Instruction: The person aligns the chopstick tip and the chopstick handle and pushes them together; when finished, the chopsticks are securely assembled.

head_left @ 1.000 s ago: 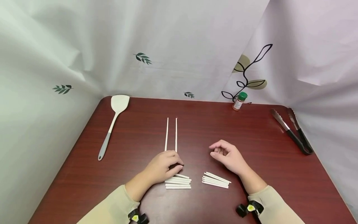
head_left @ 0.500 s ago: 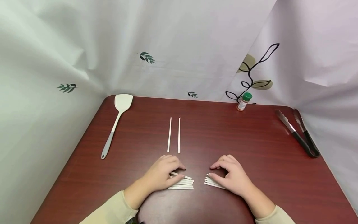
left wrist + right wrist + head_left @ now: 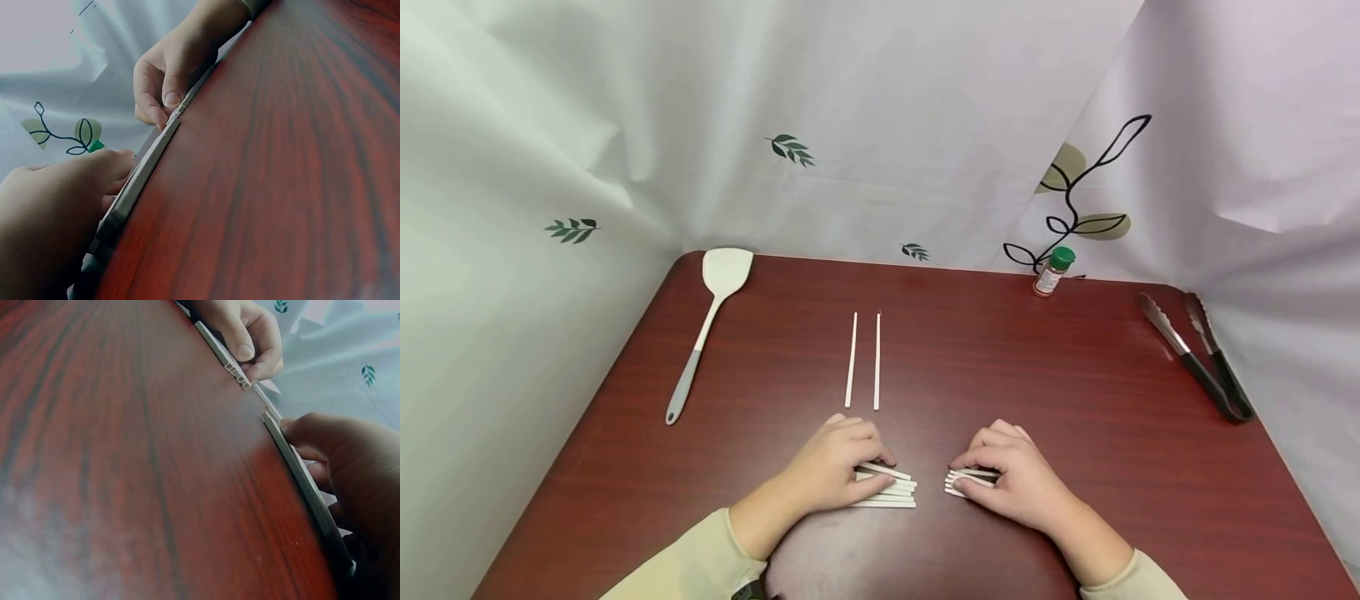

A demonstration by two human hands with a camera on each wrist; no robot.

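Thin white sticks with squarish ends lie on the table in two bunches. My left hand [image 3: 823,471] is over the left bunch of white sticks [image 3: 901,493], its thumb along them and its fingers curled at the far side. Across a small gap, my right hand [image 3: 1018,479] holds the right bunch of white sticks [image 3: 951,482] between thumb and fingers; the palm hides their outer ends. In the left wrist view, the left-hand sticks [image 3: 145,172] lie low along the tabletop. The right wrist view shows the right-hand sticks [image 3: 300,472] beside the curled fingers.
Two separate white sticks, a left one [image 3: 852,360] and a right one [image 3: 877,362], lie lengthwise beyond my left hand. A spatula [image 3: 709,325] is at the left. A green-capped spice jar [image 3: 1053,272] stands at the back, and tongs [image 3: 1197,358] lie at the right.
My right hand has come down and toward me onto the right bunch, its fingers drawing together round the sticks. My left hand has drawn slightly nearer, away from the two separate sticks.
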